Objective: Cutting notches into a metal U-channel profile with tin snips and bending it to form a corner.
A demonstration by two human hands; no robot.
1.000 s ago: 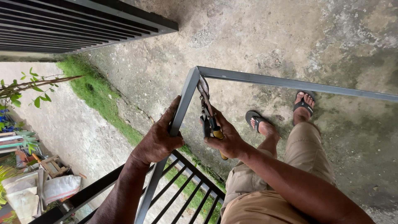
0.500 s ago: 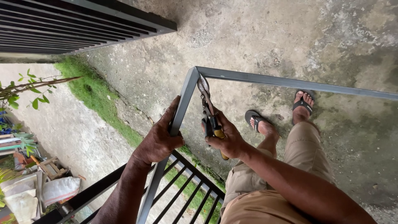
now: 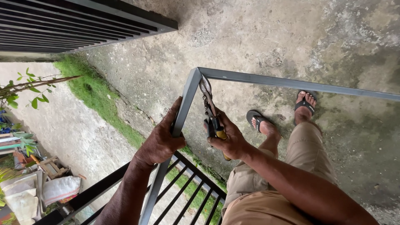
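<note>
— Fingers first: how are yours set on that frame?

— Your left hand [image 3: 160, 141] has its fingers [image 3: 173, 114] pressed together and wrapped around the upright bar of the grey metal frame [image 3: 291, 83], just below its corner. Your right hand [image 3: 229, 139] has its fingers curled tight around the handles of the pliers [image 3: 210, 110], pinching them closed in your fist.

— Now run me through everything, biggest thing down.

— You are standing on a stained concrete floor [image 3: 258, 37] that fills most of the view. A strip of green moss [image 3: 96, 96] runs along its edge, beside a paler concrete path [image 3: 62, 129] lower down. A dark barred gate [image 3: 75, 21] crosses the top left. The grey frame comes next: one bar runs from the corner off to the right, the other drops toward you. Below your hands sits a black railing [image 3: 187, 183] with slanted bars. Your tan trousers [image 3: 266, 200] and both sandalled feet [image 3: 306, 104] show inside the frame.

— And where are the pliers?

— Just inside the frame's corner, nose pointing up and touching the metal right at the joint, with a yellow handle end [image 3: 225, 156] poking out under your palm. Whether the nose grips anything there, I cannot tell.
</note>
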